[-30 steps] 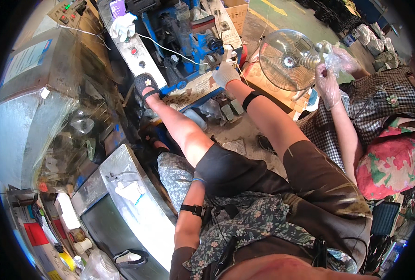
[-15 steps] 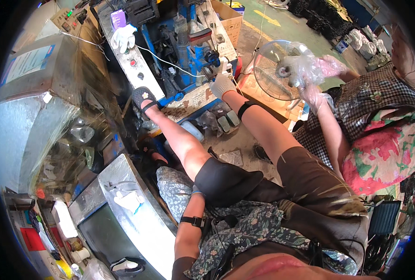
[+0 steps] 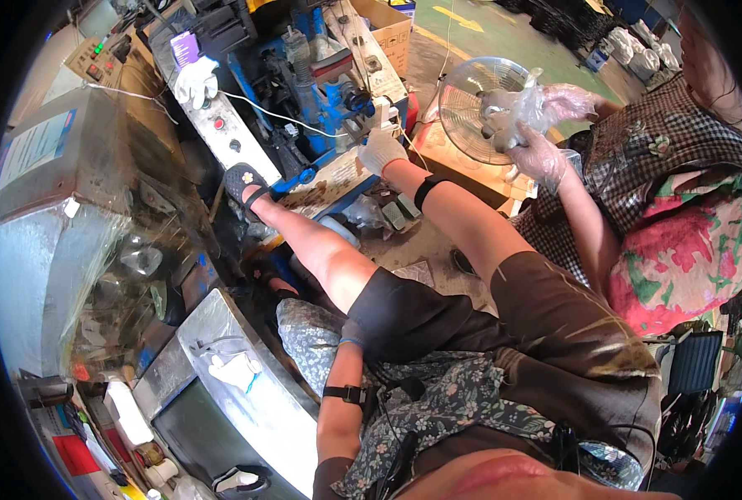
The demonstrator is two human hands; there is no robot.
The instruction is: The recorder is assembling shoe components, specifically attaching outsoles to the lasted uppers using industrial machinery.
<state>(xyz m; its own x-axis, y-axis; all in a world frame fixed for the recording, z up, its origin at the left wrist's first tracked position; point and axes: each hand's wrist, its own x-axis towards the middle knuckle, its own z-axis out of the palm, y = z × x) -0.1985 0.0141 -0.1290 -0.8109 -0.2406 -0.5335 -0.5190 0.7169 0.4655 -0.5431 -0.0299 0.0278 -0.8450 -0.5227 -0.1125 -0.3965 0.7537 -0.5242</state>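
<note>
Here, right hand (image 3: pixel 382 152) outstretched, left hand (image 3: pixel 353 331) at thigh (image 3: pixel 421 317)

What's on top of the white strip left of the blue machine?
A white glove, a purple package and a red button. Whatever the glove covers cannot be seen.

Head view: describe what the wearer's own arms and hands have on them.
The right hand wears a whitish knit glove; a plain black strap rings its forearm, and the loose brown sleeve carries pale streaks. The left hand, in shadow, seems to wear a greyish glove, with blue edging at the wrist; a buckled black strap circles that forearm.
</note>
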